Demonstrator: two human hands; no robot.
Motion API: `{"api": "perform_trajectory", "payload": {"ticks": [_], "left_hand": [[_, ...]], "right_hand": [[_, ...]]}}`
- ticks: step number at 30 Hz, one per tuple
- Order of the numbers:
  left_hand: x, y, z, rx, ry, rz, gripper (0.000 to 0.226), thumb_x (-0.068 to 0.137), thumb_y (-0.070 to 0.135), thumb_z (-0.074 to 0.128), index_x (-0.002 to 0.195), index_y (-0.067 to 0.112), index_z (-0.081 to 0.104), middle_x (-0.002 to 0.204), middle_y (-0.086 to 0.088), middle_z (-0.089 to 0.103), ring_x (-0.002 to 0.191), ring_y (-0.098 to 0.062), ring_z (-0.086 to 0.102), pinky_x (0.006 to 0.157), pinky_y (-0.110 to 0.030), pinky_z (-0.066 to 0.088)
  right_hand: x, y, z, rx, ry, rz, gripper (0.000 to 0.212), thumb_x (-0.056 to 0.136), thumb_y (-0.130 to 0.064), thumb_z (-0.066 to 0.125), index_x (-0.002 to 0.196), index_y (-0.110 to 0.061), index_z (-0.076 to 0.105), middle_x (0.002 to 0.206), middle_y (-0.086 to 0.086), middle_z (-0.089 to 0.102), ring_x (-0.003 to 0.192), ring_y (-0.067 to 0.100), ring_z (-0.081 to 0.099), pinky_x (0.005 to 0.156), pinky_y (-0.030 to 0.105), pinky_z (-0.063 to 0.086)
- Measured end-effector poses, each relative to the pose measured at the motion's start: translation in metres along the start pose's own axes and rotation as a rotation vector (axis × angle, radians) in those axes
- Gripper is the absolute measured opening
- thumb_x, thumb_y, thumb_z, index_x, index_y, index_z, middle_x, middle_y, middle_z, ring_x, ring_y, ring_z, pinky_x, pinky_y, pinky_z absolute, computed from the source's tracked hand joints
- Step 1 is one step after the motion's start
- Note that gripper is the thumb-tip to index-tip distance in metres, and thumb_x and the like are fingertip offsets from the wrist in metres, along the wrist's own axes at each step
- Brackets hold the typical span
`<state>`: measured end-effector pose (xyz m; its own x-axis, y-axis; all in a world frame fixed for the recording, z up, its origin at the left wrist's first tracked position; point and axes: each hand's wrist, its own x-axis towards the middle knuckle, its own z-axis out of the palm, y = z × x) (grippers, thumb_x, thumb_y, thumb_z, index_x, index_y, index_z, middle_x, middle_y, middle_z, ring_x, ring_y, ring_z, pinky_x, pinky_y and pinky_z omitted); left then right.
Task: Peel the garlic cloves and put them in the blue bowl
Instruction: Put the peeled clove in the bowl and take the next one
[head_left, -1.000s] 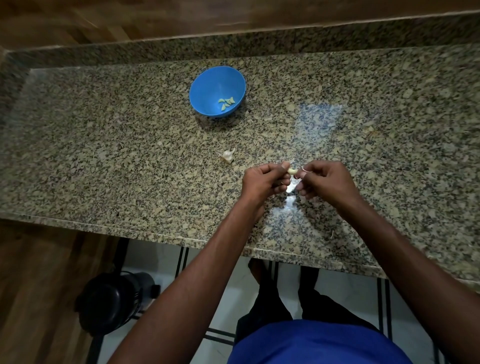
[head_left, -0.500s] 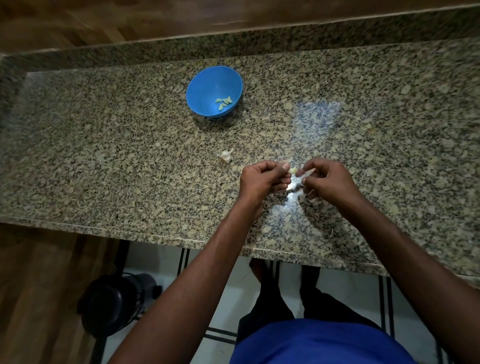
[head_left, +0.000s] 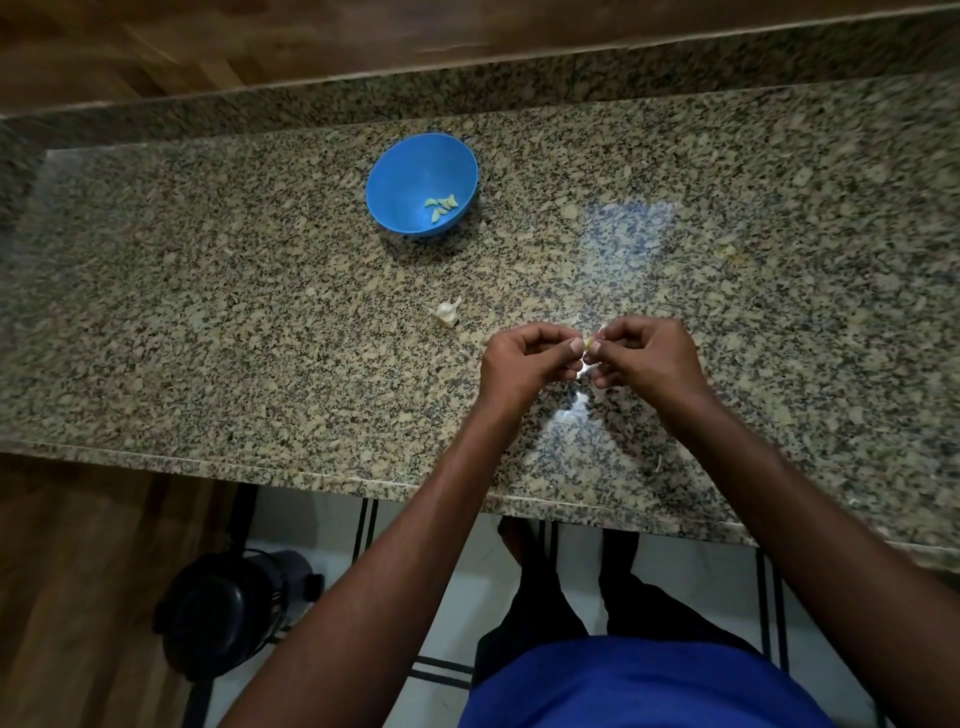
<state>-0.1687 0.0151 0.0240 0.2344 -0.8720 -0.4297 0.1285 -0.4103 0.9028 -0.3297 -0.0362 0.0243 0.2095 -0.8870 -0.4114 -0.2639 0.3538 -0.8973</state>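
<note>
Fingertips of both hands meet over the near middle of the table: the left hand (head_left: 524, 361) and the right hand (head_left: 647, 358) each pinch the same small garlic clove (head_left: 589, 343), so each grip is pressed together on it, the other fingers curled under. A pale scrap of skin (head_left: 587, 370) hangs just below the clove, so peeling looks partly done; which way the clove's long axis runs is too small to tell. From this grip the blue bowl (head_left: 405, 176) lies away from the body and off to the left, well apart, with a few peeled cloves (head_left: 441, 205) already inside. The left hand is nearer it, so it seems the better one to carry the clove over. Between bowl and hands, nearer the hands, an unpeeled bit of garlic (head_left: 448, 313) rests on the table (head_left: 208, 322).
</note>
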Motion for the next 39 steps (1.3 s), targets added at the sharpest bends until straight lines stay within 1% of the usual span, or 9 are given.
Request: {"api": "perform_trajectory", "payload": {"ticks": [7,13,17,23,25,27,31,35,39], "left_hand": [[0.004,-0.006,-0.002,0.041,0.026,0.024,0.015,0.096,0.008,0.070,0.109,0.005,0.075,0.086,-0.016,0.077,0.073,-0.020,0.073,0.070,-0.029,0.062],[0.031,-0.017,-0.005,-0.013,0.151,-0.069,0.015,0.097,0.014,0.070,0.107,0.004,0.073,0.083,-0.013,0.075,0.068,-0.017,0.067,0.069,-0.034,0.060],[0.065,-0.010,-0.006,0.114,0.229,0.022,0.008,0.096,0.011,0.070,0.103,0.006,0.070,0.086,-0.010,0.074,0.068,-0.014,0.067,0.063,-0.030,0.059],[0.100,-0.001,-0.002,0.442,0.296,0.140,0.016,0.090,0.006,0.075,0.088,0.020,0.066,0.083,0.004,0.070,0.072,-0.009,0.070,0.057,-0.018,0.056],[0.100,-0.003,-0.005,0.448,0.314,0.146,0.017,0.091,0.002,0.073,0.092,0.018,0.068,0.086,0.004,0.071,0.078,-0.012,0.072,0.064,-0.024,0.061],[0.092,-0.004,-0.009,0.424,0.342,0.161,0.019,0.093,0.000,0.070,0.100,0.018,0.070,0.094,0.001,0.073,0.084,-0.014,0.073,0.071,-0.031,0.064],[0.063,-0.020,-0.014,0.606,0.319,0.264,0.019,0.099,0.004,0.062,0.112,0.012,0.072,0.104,-0.001,0.073,0.090,-0.012,0.070,0.078,-0.035,0.064],[0.049,-0.034,0.016,0.956,0.028,0.404,0.036,0.102,0.013,0.060,0.137,0.008,0.062,0.136,-0.013,0.060,0.122,-0.023,0.054,0.105,-0.033,0.047],[0.045,-0.042,0.031,1.198,0.008,0.514,0.041,0.102,0.025,0.059,0.140,0.008,0.057,0.140,-0.014,0.053,0.124,-0.028,0.046,0.103,-0.043,0.044]], "right_hand": [[0.005,0.005,-0.001,0.046,-0.017,0.091,0.006,0.093,-0.001,0.070,0.088,0.002,0.068,0.085,0.021,0.073,0.063,0.027,0.071,0.059,0.035,0.063],[0.018,0.017,0.004,-0.121,0.039,0.089,0.009,0.093,-0.001,0.067,0.084,-0.001,0.070,0.077,0.022,0.073,0.058,0.026,0.070,0.056,0.035,0.060],[0.028,0.027,0.010,-0.266,0.086,0.061,0.008,0.090,-0.014,0.078,0.083,-0.013,0.073,0.072,0.007,0.075,0.061,0.024,0.074,0.064,0.047,0.065],[0.029,0.023,0.015,-0.445,0.164,0.015,0.013,0.086,-0.009,0.079,0.083,-0.020,0.073,0.072,-0.005,0.072,0.061,0.013,0.071,0.060,0.034,0.062],[0.027,0.021,0.015,-0.487,0.169,-0.009,0.014,0.086,-0.006,0.077,0.084,-0.020,0.075,0.071,-0.008,0.071,0.060,0.008,0.068,0.054,0.023,0.054],[0.026,0.021,0.013,-0.480,0.159,-0.021,0.012,0.087,-0.006,0.076,0.086,-0.018,0.077,0.074,-0.006,0.072,0.062,0.009,0.068,0.056,0.021,0.053],[0.025,0.026,0.003,-0.425,0.135,0.002,0.013,0.090,-0.006,0.072,0.090,-0.017,0.079,0.082,0.000,0.077,0.065,0.016,0.073,0.065,0.034,0.063],[0.019,0.033,-0.010,-0.420,0.149,0.007,0.020,0.090,-0.008,0.067,0.088,-0.022,0.082,0.080,-0.005,0.078,0.064,0.014,0.074,0.067,0.038,0.064],[0.015,0.042,-0.019,-0.256,0.126,0.063,0.029,0.084,-0.013,0.054,0.071,-0.020,0.078,0.068,0.003,0.076,0.058,0.025,0.074,0.072,0.048,0.064]]}}
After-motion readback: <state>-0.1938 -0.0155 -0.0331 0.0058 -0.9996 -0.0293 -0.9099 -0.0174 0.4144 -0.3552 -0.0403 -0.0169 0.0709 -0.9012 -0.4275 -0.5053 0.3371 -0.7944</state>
